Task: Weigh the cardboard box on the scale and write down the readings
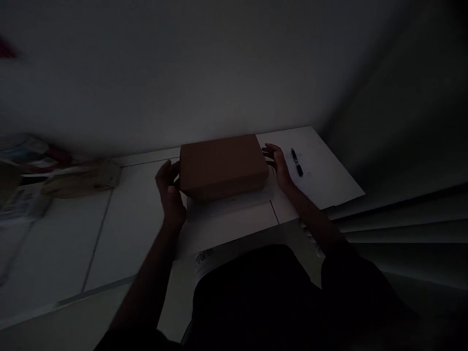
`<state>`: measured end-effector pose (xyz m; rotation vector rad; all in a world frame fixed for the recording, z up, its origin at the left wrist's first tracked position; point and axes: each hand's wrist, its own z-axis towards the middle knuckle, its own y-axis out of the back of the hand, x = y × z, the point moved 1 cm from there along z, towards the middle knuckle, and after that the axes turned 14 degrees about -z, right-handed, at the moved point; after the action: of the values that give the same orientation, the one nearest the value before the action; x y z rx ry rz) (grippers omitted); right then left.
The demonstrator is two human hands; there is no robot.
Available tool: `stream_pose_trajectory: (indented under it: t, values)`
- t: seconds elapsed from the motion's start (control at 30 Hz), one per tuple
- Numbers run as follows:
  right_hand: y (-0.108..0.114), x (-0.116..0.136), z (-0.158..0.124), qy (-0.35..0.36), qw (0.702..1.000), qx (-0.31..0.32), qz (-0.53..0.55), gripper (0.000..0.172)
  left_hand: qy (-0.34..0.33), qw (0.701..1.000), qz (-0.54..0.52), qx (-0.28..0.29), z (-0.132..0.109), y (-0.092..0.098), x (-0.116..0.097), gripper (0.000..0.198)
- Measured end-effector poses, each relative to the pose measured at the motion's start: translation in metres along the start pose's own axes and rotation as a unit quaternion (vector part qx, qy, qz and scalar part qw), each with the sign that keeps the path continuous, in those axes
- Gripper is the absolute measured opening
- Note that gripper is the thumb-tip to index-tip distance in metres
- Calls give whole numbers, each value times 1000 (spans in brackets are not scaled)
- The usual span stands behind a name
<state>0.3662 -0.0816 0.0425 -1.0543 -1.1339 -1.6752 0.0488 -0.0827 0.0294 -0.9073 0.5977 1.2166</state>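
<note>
A brown cardboard box (224, 163) sits crosswise in front of me, close to the wall, over the white tabletop. At its left end is my left hand (170, 187), fingers bent in against the side and thumb toward me. My right hand (278, 163) is at the opposite end, its fingers reaching in to the box's right side, so the box is held between both hands. Fingertips are partly hidden by the box's edges. Whether its underside touches the table cannot be made out. A pale sheet or shadow (234, 207) shows just below its front.
A dark pen (297, 162) lies on paper with handwriting, right of my right hand. On the table's left are a crumpled brown bag (84, 179) and blurred items (32, 151). The wall (219, 73) rises behind. Dark folds, perhaps a curtain (409, 214), hang at the right. The light is dim.
</note>
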Motion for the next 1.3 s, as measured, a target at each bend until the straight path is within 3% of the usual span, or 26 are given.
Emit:
stream_pose_trajectory:
  t: [0.2,0.43,0.8,1.3]
  values:
    - [-8,6,-12,85,993,67,-41,94,37,995,43,82,-9,10,10,78]
    - [-10,8,-16,130,984,79,-91,91,47,988,103,105,-16,11,2,71]
    - [-6,4,-17,133,979,47,-150,85,81,985,89,124,-13,9,5,92]
    - [-12,14,-25,115,968,44,-217,83,98,980,126,116,-11,5,3,95]
